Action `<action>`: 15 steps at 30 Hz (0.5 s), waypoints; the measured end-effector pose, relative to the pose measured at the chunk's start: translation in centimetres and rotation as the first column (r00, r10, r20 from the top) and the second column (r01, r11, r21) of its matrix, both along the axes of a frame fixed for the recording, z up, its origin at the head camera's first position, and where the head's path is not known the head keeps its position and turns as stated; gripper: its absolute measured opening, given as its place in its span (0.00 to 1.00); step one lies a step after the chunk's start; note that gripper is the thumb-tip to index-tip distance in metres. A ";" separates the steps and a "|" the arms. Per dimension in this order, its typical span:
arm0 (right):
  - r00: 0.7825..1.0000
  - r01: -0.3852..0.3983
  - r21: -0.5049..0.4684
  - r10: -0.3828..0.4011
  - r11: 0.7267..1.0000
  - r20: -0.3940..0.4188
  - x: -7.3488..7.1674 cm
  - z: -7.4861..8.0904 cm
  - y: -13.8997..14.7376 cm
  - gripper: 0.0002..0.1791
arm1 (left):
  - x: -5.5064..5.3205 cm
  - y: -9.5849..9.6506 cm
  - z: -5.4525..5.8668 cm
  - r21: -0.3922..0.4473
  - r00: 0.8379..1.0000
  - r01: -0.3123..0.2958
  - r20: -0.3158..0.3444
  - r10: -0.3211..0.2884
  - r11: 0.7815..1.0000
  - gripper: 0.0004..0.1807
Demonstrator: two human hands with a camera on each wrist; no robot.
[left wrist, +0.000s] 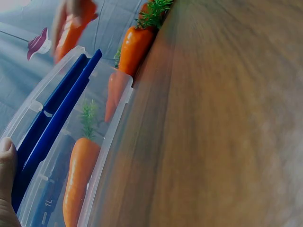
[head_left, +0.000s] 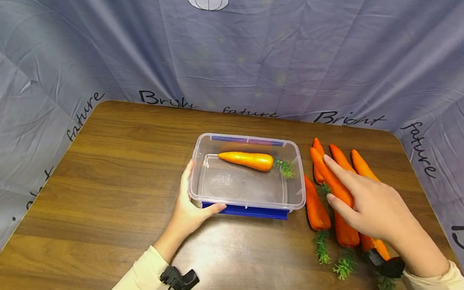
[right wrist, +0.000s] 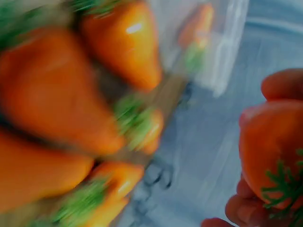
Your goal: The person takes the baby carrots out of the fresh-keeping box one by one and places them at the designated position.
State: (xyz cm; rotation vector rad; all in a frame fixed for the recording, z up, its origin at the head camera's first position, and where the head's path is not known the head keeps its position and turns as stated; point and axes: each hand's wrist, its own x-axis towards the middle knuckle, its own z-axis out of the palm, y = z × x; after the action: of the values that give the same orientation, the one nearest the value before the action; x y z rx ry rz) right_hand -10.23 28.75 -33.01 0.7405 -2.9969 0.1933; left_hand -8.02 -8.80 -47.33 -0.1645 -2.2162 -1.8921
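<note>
A clear plastic box [head_left: 242,187] with blue latch flaps [left wrist: 52,118] stands in the middle of the table. One yellow-orange carrot [head_left: 251,160] with a green sprig lies inside it, tip to the left. My left hand [head_left: 190,213] holds the box by its near left corner, thumb along the front rim. To the right of the box, my right hand [head_left: 375,208] grips an orange carrot [head_left: 330,174] between thumb and fingers, raised over others. Its green top [right wrist: 284,187] shows in the right wrist view. In the head view the hand hides its thick end.
Several more carrots lie on the table right of the box, including one [head_left: 315,207] close beside its wall. Their leafy tops [head_left: 344,264] mostly point toward me. The wooden table [head_left: 109,175] meets a grey printed curtain [head_left: 239,62] at the back.
</note>
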 end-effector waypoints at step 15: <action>0.841 0.267 0.139 -0.301 0.954 0.449 6.0 -4.5 12.4 0.44 | 0.0 0.0 -0.1 -0.003 1.000 -0.008 0.012 0.008 1.000 0.69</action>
State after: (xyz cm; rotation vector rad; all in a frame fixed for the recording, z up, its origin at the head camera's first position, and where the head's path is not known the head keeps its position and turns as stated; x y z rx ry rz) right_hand -4.26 41.16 -37.51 0.2622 -3.5400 0.2884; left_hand -8.05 -8.84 -47.41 -0.1453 -2.2238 -1.8912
